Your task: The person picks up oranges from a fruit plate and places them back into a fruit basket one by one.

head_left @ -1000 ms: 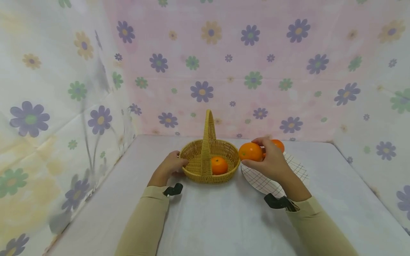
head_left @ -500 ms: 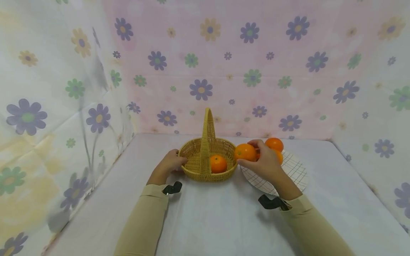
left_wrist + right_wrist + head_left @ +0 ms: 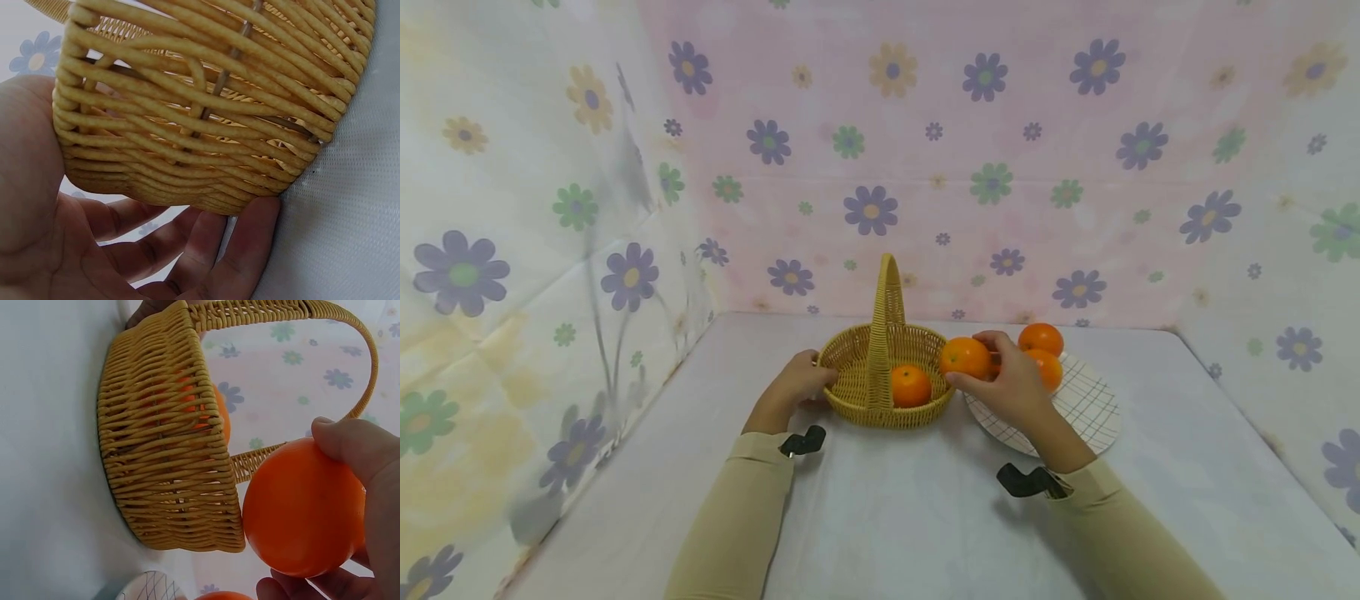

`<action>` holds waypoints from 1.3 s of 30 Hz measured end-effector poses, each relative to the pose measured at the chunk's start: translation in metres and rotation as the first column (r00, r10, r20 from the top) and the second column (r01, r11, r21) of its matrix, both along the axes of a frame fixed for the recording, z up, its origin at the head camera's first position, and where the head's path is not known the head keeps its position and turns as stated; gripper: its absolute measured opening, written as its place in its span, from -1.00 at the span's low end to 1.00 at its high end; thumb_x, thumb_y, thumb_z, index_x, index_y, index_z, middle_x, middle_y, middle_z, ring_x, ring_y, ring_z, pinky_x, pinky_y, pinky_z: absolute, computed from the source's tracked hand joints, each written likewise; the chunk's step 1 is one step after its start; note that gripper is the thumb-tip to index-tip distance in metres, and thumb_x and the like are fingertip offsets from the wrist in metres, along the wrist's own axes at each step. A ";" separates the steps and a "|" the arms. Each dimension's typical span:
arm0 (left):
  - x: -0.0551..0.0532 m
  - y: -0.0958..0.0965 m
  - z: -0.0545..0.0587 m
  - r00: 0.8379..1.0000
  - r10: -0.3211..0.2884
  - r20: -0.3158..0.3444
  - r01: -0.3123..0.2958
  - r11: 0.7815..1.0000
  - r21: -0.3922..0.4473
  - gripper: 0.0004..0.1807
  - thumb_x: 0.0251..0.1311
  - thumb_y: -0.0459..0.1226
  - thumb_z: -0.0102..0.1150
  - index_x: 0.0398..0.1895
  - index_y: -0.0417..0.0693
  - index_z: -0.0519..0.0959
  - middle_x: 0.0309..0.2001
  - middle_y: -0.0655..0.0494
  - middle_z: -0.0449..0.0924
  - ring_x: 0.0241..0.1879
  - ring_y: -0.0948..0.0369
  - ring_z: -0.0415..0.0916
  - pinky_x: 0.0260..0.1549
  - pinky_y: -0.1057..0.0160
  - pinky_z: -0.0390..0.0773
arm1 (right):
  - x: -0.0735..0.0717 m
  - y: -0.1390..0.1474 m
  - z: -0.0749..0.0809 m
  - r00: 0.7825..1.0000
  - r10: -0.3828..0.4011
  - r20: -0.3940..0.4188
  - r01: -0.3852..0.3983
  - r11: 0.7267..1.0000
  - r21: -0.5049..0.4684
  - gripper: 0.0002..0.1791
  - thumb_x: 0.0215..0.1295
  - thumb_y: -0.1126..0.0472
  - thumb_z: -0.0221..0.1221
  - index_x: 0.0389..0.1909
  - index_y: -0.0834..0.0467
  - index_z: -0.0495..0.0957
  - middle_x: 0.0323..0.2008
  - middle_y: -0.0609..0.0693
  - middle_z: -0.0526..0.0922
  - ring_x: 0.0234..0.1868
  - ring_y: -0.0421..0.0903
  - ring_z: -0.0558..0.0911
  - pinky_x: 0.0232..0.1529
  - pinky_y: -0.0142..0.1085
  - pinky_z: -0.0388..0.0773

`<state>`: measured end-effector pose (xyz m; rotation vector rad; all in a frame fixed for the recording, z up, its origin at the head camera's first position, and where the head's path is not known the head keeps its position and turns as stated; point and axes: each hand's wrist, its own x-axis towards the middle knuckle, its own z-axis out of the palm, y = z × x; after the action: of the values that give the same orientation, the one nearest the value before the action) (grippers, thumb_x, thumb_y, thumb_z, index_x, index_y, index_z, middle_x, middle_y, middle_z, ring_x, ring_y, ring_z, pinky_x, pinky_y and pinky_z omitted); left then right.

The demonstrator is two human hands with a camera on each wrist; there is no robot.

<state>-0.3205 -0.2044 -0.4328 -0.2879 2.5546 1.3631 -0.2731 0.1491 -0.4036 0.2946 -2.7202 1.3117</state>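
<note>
A yellow wicker basket [image 3: 891,418] with a tall handle stands on the table, one orange [image 3: 912,387] inside on its right. At its left end my left hand [image 3: 797,385] grips it, thumb over the rim; the left wrist view shows the fingers curled against the woven wall [image 3: 187,112]. My right hand [image 3: 1018,390] holds another orange [image 3: 964,357] between thumb and fingers, right at the basket's right rim. In the right wrist view this held orange [image 3: 303,509] hangs beside the rim, outside or just over it; whether they touch I cannot tell.
To the right lies a round white plate [image 3: 1092,410] with a grid pattern, partly behind the right hand. Oranges [image 3: 1047,369] sit on its far left part, one of them [image 3: 1041,338] at the back edge. Flowered cloth [image 3: 925,208] walls the table on three sides.
My right hand has carried its orange left, from above the plate's edge to the basket's right rim, uncovering more of the plate's oranges. The left hand keeps its grip on the basket.
</note>
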 end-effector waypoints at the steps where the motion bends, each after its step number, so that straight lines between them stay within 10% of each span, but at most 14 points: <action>1: 0.000 0.000 0.000 1.000 0.000 0.000 0.000 1.000 0.000 -0.28 0.26 -0.15 0.18 0.46 -0.21 0.28 0.31 -0.17 0.48 0.26 -0.07 0.43 0.05 -0.01 0.63 | 0.000 -0.001 0.000 1.000 -0.002 -0.005 0.002 1.000 -0.003 0.03 0.03 -0.43 0.41 0.43 -0.03 0.30 0.35 0.02 0.48 0.23 0.08 0.56 0.25 0.07 0.61; 39: -0.006 -0.002 -0.004 1.000 0.015 0.007 -0.015 1.000 0.012 -0.29 0.26 -0.17 0.17 0.46 -0.19 0.29 0.32 -0.16 0.48 0.25 -0.05 0.43 0.10 -0.01 0.61 | -0.002 -0.026 -0.020 0.968 0.056 -0.243 -0.060 0.998 -0.006 -0.05 0.09 -0.25 0.45 0.48 0.00 0.38 0.28 0.04 0.59 0.17 0.05 0.69 0.06 -0.07 0.73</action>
<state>-0.3264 -0.2064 -0.4368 -0.3093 2.5429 1.3800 -0.2754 0.1233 -0.4233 0.5019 -2.5151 1.2180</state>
